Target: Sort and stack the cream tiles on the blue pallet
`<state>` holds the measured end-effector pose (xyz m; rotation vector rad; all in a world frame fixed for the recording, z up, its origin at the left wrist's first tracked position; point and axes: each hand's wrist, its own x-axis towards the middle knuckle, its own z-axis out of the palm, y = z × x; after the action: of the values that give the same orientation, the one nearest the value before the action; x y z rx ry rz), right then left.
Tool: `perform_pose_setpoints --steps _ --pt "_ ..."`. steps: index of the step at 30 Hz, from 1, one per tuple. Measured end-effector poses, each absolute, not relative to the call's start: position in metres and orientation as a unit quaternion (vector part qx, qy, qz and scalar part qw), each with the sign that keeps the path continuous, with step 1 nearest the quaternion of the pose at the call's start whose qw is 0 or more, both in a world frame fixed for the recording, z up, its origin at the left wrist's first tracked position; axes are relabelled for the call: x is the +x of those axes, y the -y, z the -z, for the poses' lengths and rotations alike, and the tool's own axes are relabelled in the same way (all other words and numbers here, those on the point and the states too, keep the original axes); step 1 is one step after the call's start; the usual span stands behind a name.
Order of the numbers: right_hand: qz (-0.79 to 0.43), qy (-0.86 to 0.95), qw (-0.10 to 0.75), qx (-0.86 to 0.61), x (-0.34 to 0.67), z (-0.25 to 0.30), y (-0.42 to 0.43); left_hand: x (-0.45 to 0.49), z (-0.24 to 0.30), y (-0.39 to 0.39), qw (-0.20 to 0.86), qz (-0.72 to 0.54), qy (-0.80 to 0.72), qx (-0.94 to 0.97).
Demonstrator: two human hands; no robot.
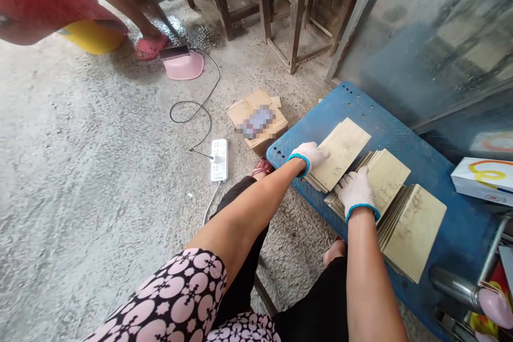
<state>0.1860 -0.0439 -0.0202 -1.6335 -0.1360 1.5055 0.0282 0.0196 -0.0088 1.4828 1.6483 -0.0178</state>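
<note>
Three stacks of thin tan cardboard sheets lie on a blue plastic pallet (401,133). My left hand (309,156), in a white glove with a blue cuff, rests on the near edge of the left stack (342,149). My right hand (355,189), gloved the same way, presses on the near end of the middle stack (387,173). The third stack (417,230) sits to the right, untouched. Whether the fingers grip the sheets or only lie on them is unclear.
A cardboard box (258,120) and a white power strip (219,159) with a black cable lie on the concrete floor. Another person's leg and pink sandal (150,47) are at the top left beside a pink dish (185,65). A white box (483,179) sits far right.
</note>
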Motion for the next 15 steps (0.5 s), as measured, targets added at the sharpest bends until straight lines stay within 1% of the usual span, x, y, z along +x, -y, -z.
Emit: perform_pose_setpoints --steps 4,15 --pt "-0.637 0.004 0.460 -0.619 0.172 0.005 0.041 0.031 0.011 -0.018 0.452 0.033 -0.654 0.606" --pt "-0.613 -0.004 0.464 -0.639 0.167 0.009 0.036 0.033 0.004 -0.019 0.482 0.034 -0.655 0.581"
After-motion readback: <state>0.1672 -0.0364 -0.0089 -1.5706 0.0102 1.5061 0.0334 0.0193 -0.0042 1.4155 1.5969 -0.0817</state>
